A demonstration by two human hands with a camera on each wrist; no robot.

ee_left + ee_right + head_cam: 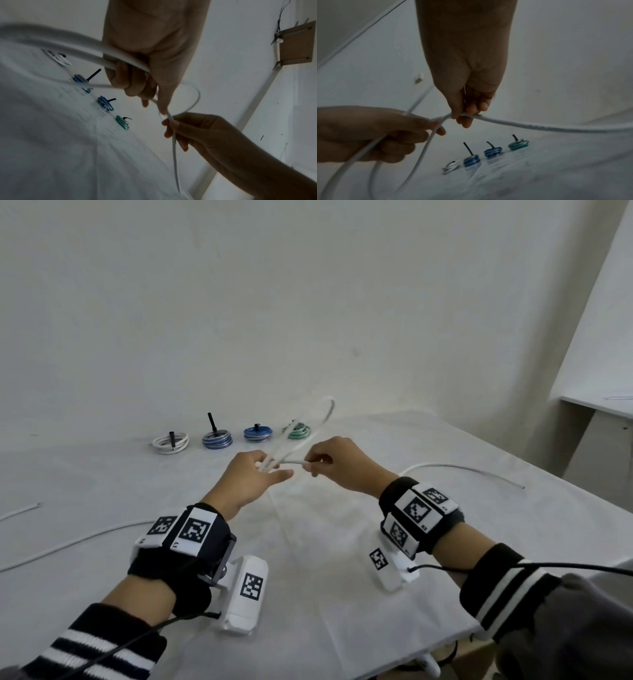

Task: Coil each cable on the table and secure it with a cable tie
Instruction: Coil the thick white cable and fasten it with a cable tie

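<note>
Both grips clamped on the same white cable [301, 461]: left hand [251, 477] has its lower fingers curled round gathered strands w/ the forefinger stuck out straight, right hand [337, 462] pinches the cable betw. thumb and fingertips just beside the left. In the left wrist view two thick strands run thru the left palm [137, 75] and the cable passes down thru the right hand's fingers [173, 125]. Right wrist view: right fingers [467, 115] closed on the cable, left hand [385, 134] touching-close beside it.

Cable is held up off the table [325, 577], approx. centre, w/ one loop [327, 412] arching up and away from the hands toward the wall. One free run trails right across the table to an end [522, 487] near the right edge; another run [68, 542] trails off left toward the left frame edge. A separate short white bit [20, 511] lies further left.

Behind the hands, well apart, a row of four finished coils near the table's far edge, each w/ a black tie sticking up: white coil [170, 442], grey-blue coil [217, 438], blue coil [258, 433], green coil [299, 431], the last partly behind the raised loop.

Room: bare cloth betw. hands and coils, and a wide bare patch in front under the wrists. Table's right edge slants close past the right forearm; near edge sits just under the sleeves. Second pale surface [596, 402] stands far right, apart from the table.
</note>
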